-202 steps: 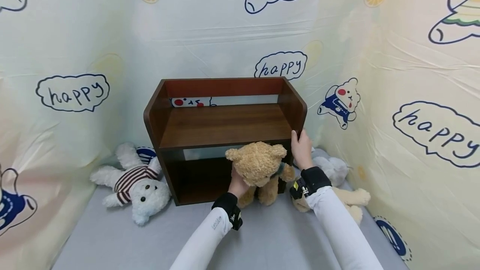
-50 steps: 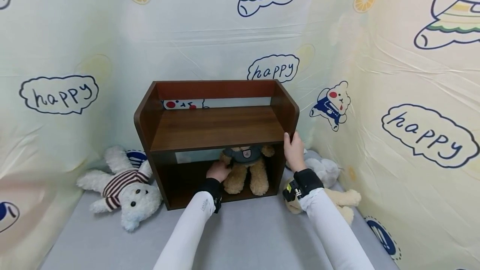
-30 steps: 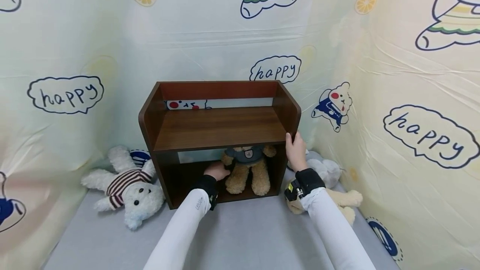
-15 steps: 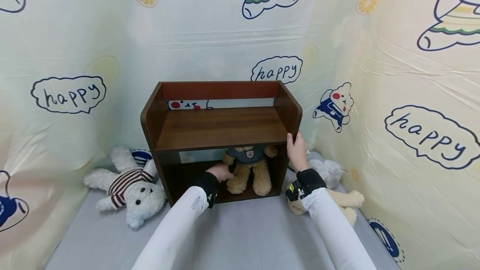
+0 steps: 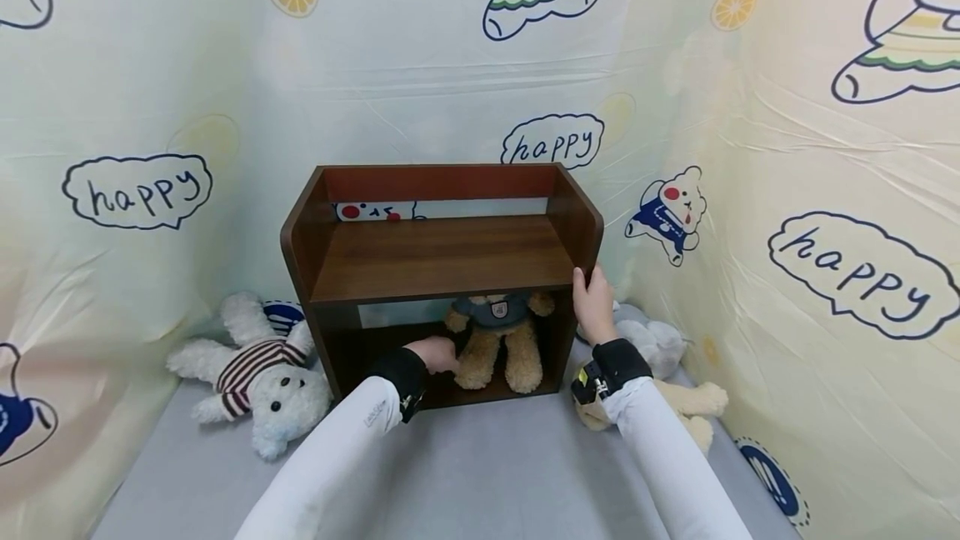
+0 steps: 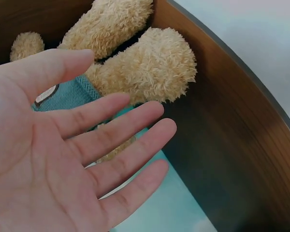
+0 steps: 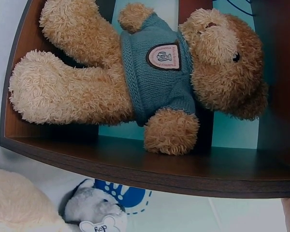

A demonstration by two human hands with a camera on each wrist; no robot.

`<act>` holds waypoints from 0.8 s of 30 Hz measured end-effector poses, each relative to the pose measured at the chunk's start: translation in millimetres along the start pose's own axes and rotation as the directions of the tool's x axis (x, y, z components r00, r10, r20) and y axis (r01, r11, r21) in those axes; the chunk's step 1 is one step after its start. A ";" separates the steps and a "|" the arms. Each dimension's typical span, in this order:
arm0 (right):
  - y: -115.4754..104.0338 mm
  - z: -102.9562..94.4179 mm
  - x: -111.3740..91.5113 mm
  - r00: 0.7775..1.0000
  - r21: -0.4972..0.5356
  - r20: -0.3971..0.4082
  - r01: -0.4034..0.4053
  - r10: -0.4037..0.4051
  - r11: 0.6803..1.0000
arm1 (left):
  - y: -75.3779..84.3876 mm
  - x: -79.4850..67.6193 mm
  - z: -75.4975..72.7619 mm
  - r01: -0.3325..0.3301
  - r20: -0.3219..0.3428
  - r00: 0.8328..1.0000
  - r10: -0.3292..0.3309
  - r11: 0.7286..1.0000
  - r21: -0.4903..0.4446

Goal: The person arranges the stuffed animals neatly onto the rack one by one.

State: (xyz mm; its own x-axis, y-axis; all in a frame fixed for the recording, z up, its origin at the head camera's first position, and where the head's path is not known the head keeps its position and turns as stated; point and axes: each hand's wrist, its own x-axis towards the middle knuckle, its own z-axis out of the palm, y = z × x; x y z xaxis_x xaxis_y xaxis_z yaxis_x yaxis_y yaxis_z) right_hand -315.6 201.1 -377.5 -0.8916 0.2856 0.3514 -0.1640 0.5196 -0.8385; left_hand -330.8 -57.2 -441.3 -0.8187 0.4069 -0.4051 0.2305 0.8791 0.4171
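A tan teddy bear [image 5: 522,361] in a teal knit sweater sits upright in the lower right part of a dark brown wooden shelf [image 5: 442,255]. In the head view the shelf's middle board hides its head; the right wrist view shows the whole bear [image 7: 157,67], face included. My left hand [image 5: 435,354] is inside the lower compartment, just left of the bear's leg. Its fingers are spread and fairly straight with nothing in the palm [image 6: 82,140]. My right hand [image 5: 595,307] grips the front edge of the shelf's right side panel, thumb on the inner face.
A white plush in a striped shirt [image 5: 270,373] lies left of the shelf. Right of it lie a grey plush [image 5: 656,340] and a cream plush [image 5: 693,398], partly behind the right forearm. Printed curtains [image 5: 420,65] surround the grey surface [image 5: 480,473].
The teddy bear went from my left hand in front of the shelf into the lower compartment. My left hand has let go and drawn slightly left and back. My right hand keeps its grip.
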 end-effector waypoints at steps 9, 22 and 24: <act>-0.1 -0.4 0.1 1.000 -0.013 -0.010 0.010 -0.011 1.000 | -1.4 -1.8 3.8 -0.048 0.028 0.999 0.047 0.998 0.048; 0.2 0.6 0.3 0.999 -0.031 -0.021 0.027 -0.028 0.999 | -2.0 -19.8 -0.3 -0.153 0.075 0.987 0.142 0.973 0.170; 0.5 0.8 0.6 0.999 -0.030 -0.029 0.030 -0.031 0.999 | -2.1 -22.8 -1.2 -0.158 0.078 0.986 0.146 0.972 0.172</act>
State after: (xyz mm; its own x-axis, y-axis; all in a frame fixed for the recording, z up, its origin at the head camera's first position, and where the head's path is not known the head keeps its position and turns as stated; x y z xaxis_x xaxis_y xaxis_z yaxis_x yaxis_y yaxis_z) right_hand -316.6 200.9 -377.9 -0.8736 0.2923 0.3890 -0.1781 0.5518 -0.8147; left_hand -313.2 -68.6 -431.9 -0.7327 0.5493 -0.4017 0.4440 0.8332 0.3296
